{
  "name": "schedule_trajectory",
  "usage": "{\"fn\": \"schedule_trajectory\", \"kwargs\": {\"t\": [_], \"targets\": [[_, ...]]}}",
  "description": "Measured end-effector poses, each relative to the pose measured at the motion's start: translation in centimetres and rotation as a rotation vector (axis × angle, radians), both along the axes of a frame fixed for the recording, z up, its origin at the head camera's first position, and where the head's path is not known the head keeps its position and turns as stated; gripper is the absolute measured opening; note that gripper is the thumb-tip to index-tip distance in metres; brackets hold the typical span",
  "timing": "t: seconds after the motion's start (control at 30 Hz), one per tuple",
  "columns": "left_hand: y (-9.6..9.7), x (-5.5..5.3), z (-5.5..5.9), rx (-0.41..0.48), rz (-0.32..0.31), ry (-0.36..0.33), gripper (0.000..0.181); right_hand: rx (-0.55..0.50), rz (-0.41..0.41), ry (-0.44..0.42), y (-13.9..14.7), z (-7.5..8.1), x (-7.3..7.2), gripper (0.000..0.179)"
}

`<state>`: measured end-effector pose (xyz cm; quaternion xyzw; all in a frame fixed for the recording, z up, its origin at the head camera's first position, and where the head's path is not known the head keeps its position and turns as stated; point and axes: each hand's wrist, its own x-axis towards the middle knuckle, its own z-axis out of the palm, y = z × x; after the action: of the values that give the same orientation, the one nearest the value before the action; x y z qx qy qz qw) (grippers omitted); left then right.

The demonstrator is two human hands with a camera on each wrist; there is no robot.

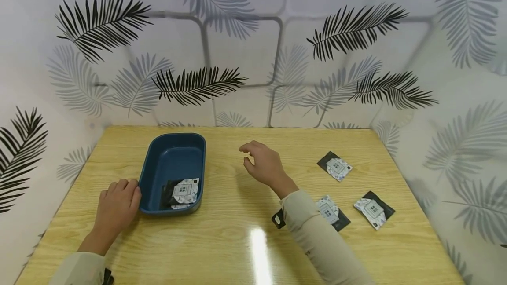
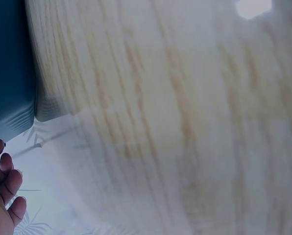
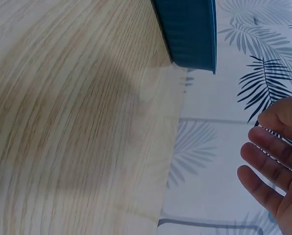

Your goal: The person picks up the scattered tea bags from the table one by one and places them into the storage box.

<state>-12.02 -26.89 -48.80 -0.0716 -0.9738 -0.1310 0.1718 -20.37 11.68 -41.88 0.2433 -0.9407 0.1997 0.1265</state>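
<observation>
A dark blue plastic tub [image 1: 172, 137] stands on the left half of the table. Inside its near end lie overlapping black-and-white packets [image 1: 185, 191]. My left hand [image 1: 119, 203] rests against the tub's near left side, fingers loosely bent; the left wrist view has its fingertips [image 2: 11, 183] beside the tub's lower corner. Over the middle of the table, right of the tub, my right hand [image 1: 264, 164] hovers with nothing in it. Its fingers [image 3: 263, 188] are spread and slightly bent in the right wrist view, apart from the tub [image 3: 190, 34].
Three similar packets lie on the right side: one farther back [image 1: 335, 166], one near the right edge [image 1: 374, 210], and one packet [image 1: 332, 213] partly behind my right sleeve. A small black piece [image 1: 278, 219] shows at that cuff. Leaf-patterned covering [image 1: 237, 56] rises behind the wooden table [image 1: 222, 250].
</observation>
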Motion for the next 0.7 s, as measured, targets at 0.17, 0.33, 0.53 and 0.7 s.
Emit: {"fn": "schedule_trajectory", "kwargs": {"t": [0.17, 0.33, 0.53, 0.7], "targets": [[0.2, -0.1, 0.0, -0.008, -0.01, 0.024, 0.017, -0.006, -0.038, -0.04, 1.5, -0.3, 0.2, 0.025], [0.2, -0.1, 0.3, -0.004, -0.019, 0.056, 0.016, -0.001, -0.076, -0.074, 2.6, -0.5, 0.4, 0.025], [0.1, 0.0, 0.0, 0.009, -0.015, 0.039, 0.016, 0.018, -0.113, -0.126, 4.3, -1.1, 0.5, 0.026], [0.0, -0.1, -0.2, 0.012, -0.018, 0.046, 0.015, 0.01, -0.128, -0.113, 5.5, -1.3, 0.4, 0.026]]}}
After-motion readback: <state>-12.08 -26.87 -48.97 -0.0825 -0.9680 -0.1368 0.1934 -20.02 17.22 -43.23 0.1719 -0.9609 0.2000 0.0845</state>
